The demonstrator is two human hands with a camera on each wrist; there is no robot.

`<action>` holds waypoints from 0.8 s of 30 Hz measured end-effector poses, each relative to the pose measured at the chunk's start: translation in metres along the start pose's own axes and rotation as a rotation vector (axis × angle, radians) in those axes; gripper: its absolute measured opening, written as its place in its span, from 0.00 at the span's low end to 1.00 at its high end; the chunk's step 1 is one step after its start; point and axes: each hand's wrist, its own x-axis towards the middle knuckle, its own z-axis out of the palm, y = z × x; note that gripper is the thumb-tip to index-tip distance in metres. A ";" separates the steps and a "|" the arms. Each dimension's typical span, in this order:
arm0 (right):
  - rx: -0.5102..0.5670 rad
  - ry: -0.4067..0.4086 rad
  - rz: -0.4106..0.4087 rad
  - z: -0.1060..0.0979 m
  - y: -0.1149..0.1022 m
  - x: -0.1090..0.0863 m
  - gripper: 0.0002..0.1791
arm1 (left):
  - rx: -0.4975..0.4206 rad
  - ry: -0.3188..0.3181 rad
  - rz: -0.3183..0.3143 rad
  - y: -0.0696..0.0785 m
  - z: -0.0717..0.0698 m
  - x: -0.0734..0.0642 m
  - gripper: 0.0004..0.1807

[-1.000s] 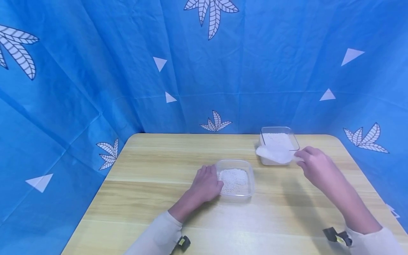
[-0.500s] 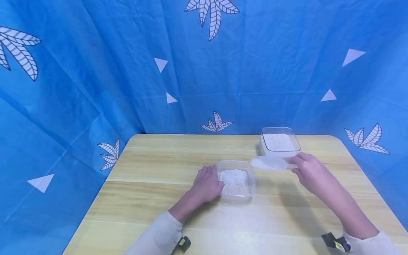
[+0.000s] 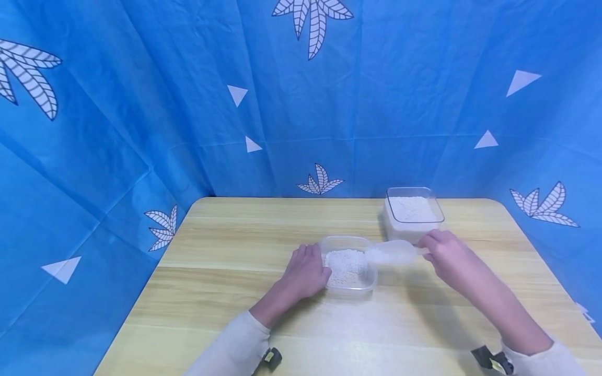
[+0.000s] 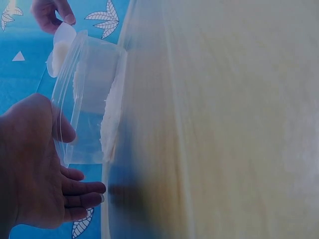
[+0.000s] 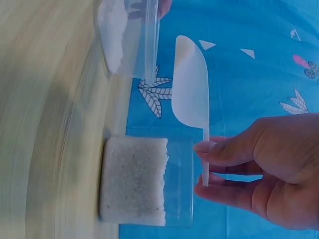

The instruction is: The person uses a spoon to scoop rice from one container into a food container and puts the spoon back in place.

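Observation:
A translucent white scoop is pinched by its thin handle between the thumb and fingers of my right hand. White grains lie in the scoop's tip, which overlaps the right rim of a clear plastic container in the head view. That container has a low, uneven heap of white grains in it. At its left side, my left hand holds the wall, thumb over the rim and fingers outside. Behind the scoop stands a second clear container, filled well up with white grains.
Both containers stand on a light wooden table. A blue patterned cloth hangs along the table's back and sides. A black wrist camera sits at the right sleeve.
My right hand has drawn the scoop from over the fuller container left and toward me, to the nearer container's right rim. My left hand has stayed in place.

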 end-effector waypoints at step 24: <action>-0.134 -0.024 -0.018 -0.010 -0.016 0.002 0.19 | -0.001 0.001 0.005 0.000 0.000 0.000 0.25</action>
